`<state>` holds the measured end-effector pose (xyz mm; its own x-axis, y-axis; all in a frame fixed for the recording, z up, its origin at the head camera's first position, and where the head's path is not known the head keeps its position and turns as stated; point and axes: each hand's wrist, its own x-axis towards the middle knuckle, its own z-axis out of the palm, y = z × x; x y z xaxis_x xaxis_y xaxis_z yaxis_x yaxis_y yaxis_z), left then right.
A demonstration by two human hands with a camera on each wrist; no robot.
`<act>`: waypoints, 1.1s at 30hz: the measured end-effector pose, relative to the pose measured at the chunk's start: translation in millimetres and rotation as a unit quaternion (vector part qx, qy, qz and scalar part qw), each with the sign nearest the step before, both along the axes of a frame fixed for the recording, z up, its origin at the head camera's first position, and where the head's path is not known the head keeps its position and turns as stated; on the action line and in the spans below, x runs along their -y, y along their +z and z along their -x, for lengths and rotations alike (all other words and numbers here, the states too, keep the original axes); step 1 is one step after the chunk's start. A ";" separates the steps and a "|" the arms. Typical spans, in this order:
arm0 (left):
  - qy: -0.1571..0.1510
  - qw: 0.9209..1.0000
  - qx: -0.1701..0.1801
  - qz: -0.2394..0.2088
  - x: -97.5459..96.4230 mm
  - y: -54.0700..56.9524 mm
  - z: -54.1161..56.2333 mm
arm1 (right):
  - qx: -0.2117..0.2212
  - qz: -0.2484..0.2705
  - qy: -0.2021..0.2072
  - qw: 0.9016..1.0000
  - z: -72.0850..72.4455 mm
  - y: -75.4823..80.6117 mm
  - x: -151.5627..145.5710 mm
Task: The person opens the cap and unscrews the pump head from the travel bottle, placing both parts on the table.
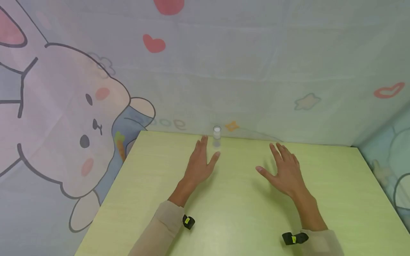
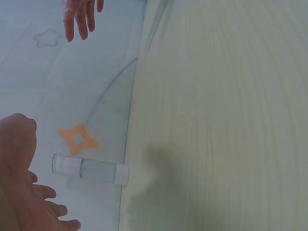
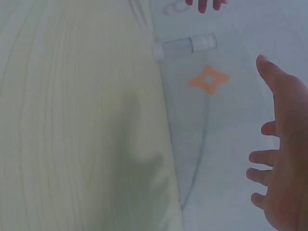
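Observation:
A small clear bottle (image 1: 216,137) with a white cap and a whitish base stands upright near the table's back edge. Just left of it is my left hand (image 1: 199,164), fingers extended and thumb spread, holding nothing. Farther to the right, my right hand (image 1: 286,171) hovers above the table with spread fingers and an empty palm. In the left wrist view the bottle (image 2: 98,169) shows sideways beside the left fingers (image 2: 57,210). The right wrist view has the bottle (image 3: 185,46) beyond the right thumb (image 3: 269,72).
A pale yellow-green wooden table (image 1: 237,213) spans the space under both hands. Right behind its back edge hangs a printed cloth (image 1: 224,71) with hearts, stars and a cartoon rabbit (image 1: 80,117). Another stretch of cloth (image 1: 390,149) borders the right side.

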<state>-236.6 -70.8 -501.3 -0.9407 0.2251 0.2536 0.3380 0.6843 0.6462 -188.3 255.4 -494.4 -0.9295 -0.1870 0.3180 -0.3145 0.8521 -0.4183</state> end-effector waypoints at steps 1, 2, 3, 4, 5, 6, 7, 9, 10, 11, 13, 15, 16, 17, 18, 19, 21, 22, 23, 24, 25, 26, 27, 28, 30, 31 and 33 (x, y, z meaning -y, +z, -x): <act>0.000 1.000 0.003 -0.006 -0.2 -0.1 -0.6 | 0.000 0.000 0.000 1.000 0.1 0.0 1.0; 0.000 1.000 0.006 -0.008 -0.2 -0.1 -1.2 | 0.000 0.001 0.001 1.000 0.1 0.5 2.1; 0.001 1.000 0.008 -0.011 -0.1 -0.2 -1.6 | 0.000 0.001 0.002 1.000 0.0 1.2 3.3; 0.002 1.000 0.010 -0.012 0.1 -0.3 -1.8 | 0.000 0.001 0.002 1.000 0.5 0.9 4.3; 0.002 1.000 0.014 -0.013 0.1 -0.2 -2.1 | 0.000 0.000 0.002 1.000 0.9 0.6 5.3; 0.002 1.000 0.016 -0.015 0.0 0.1 -2.3 | 0.000 -0.001 0.002 1.000 1.2 0.5 5.7; 0.001 1.000 0.018 -0.017 -0.2 0.3 -2.3 | -0.001 -0.001 0.002 1.000 1.4 0.3 6.1; 0.001 0.999 0.022 -0.023 -0.9 0.3 -2.0 | -0.002 0.000 0.002 1.000 1.7 -0.5 6.1; 0.001 0.999 0.025 -0.026 -1.1 0.4 -1.9 | -0.003 0.000 0.002 1.000 2.2 -1.3 6.0; 0.000 0.999 0.027 -0.031 -1.4 0.6 -2.0 | -0.003 0.001 0.003 1.000 2.2 -1.5 5.9; 0.000 0.999 0.027 -0.038 -1.8 0.3 -1.6 | -0.002 0.005 0.005 1.000 2.2 -2.1 6.0; -0.001 0.999 0.027 -0.042 -2.4 0.0 -1.2 | -0.001 0.011 0.007 1.000 2.1 -2.1 6.3; -0.001 0.999 0.027 -0.042 -2.8 -0.1 -0.9 | 0.000 0.013 0.008 1.000 2.1 -2.2 6.3; -0.002 0.999 0.025 -0.042 -3.2 -0.3 -0.7 | 0.000 0.016 0.010 1.000 2.0 -1.9 6.5; -0.003 0.999 0.023 -0.042 -3.6 -0.5 -0.3 | -0.001 0.018 0.010 1.000 2.1 -1.8 6.6; -0.004 0.999 0.023 -0.042 -3.9 -0.5 -0.2 | -0.002 0.019 0.011 1.000 2.2 -1.7 6.8; -0.005 0.999 0.021 -0.044 -4.5 -0.4 0.0 | -0.004 0.022 0.012 1.000 3.0 -2.1 7.4; -0.006 0.999 0.019 -0.044 -4.7 -0.1 0.0 | -0.006 0.023 0.012 1.000 3.4 -2.4 7.8; -0.007 0.999 0.017 -0.046 -4.8 0.4 -0.1 | -0.007 0.025 0.012 1.000 3.8 -2.8 8.3; -0.007 0.999 0.016 -0.047 -4.9 0.9 0.1 | -0.009 0.028 0.012 0.999 4.4 -3.3 8.9; -0.008 0.999 0.015 -0.048 -5.0 1.5 0.1 | -0.010 0.031 0.011 0.999 4.9 -3.6 9.5; -0.008 0.999 0.014 -0.048 -5.0 2.1 0.0 | -0.011 0.034 0.011 0.999 5.4 -3.8 10.1; -0.008 0.999 0.015 -0.049 -5.0 2.7 0.0 | -0.011 0.036 0.011 0.999 5.8 -4.0 10.6; -0.008 0.999 0.016 -0.048 -4.9 3.4 0.0 | -0.012 0.039 0.011 0.999 6.4 -4.2 11.1; -0.008 0.999 0.020 -0.048 -4.1 4.3 0.0 | -0.012 0.042 0.012 0.999 7.9 -4.3 12.5; -0.007 0.999 0.022 -0.047 -3.4 4.6 -0.1 | -0.010 0.042 0.012 0.999 8.7 -4.4 13.3; -0.005 0.999 0.027 -0.047 -1.8 5.2 -0.4 | -0.007 0.042 0.013 0.999 10.5 -4.3 14.9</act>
